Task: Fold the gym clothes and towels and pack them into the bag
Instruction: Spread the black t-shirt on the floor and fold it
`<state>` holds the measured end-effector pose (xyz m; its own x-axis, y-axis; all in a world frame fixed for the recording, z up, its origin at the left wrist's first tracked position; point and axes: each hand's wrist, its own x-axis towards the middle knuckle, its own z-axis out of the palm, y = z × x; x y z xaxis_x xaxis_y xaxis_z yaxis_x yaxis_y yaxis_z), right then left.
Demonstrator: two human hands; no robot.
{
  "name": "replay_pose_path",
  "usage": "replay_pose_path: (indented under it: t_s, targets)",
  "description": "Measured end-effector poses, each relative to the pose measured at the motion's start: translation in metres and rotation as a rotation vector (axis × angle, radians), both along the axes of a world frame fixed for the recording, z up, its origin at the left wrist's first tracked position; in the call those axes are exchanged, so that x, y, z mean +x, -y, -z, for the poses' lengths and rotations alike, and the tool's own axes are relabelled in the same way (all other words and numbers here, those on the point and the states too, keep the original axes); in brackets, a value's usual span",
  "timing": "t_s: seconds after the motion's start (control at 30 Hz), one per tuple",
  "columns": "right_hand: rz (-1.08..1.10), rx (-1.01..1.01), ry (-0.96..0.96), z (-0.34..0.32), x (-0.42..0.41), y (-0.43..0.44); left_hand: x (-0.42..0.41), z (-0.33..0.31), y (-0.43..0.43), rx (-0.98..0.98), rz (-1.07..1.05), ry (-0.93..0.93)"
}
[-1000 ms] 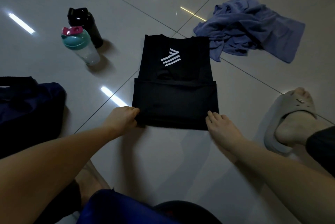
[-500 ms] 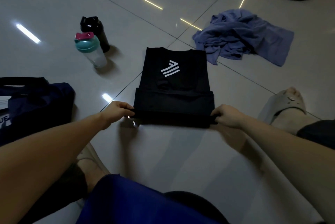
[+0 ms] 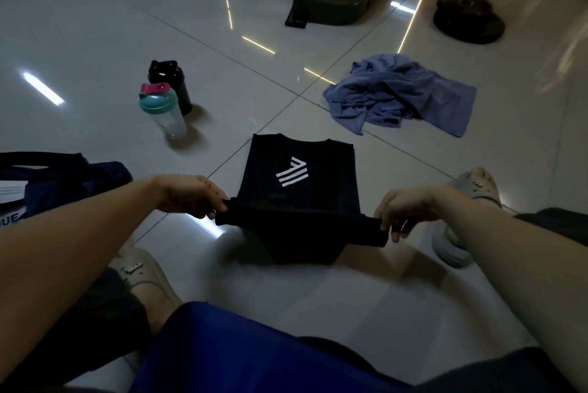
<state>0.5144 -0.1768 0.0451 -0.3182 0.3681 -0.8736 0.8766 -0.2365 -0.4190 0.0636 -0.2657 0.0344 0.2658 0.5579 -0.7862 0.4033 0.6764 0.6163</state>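
Left hand [image 3: 191, 198] and right hand [image 3: 404, 211] are each pinching a near corner of the black stripe-logo fabric shirt [image 3: 299, 170], holding that edge above the glossy tiled floor [image 3: 286, 290]; uneven pulling is risking a skewed, unravelling fold.

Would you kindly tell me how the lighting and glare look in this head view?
Head view: dim overall; strip-light reflections glare off the glossy floor; the black shirt loses its folds in darkness, only its white logo reads clearly; the blue towel keeps visible creases.
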Motion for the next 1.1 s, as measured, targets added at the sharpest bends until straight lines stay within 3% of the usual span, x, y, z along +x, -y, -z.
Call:
replay_pose_path:
  t_s: [0.17, 0.3, 0.5, 0.63, 0.83, 1.1]
  targets:
    - [-0.008, -0.138, -0.007, -0.020, 0.008, -0.004, 0.000, -0.019, -0.010, -0.077, 0.141, 0.112]
    - [0.080, -0.156, -0.094, -0.013, 0.018, -0.015, -0.001, -0.017, -0.023, -0.032, 0.071, 0.088]
    - [0.402, 0.158, -0.230, 0.015, 0.013, -0.043, -0.004, 0.017, -0.053, 0.142, -0.248, -0.101]
    - [0.496, 0.327, -0.224, 0.043, -0.002, -0.062, 0.000, 0.044, -0.074, 0.246, -0.407, -0.191]
    - [0.456, 0.494, -0.115, 0.083, -0.021, -0.085, 0.011, 0.081, -0.103, 0.372, -0.480, -0.275]
    - [0.360, 0.596, -0.040, 0.121, -0.036, -0.121, 0.009, 0.113, -0.129, 0.340, -0.493, -0.349]
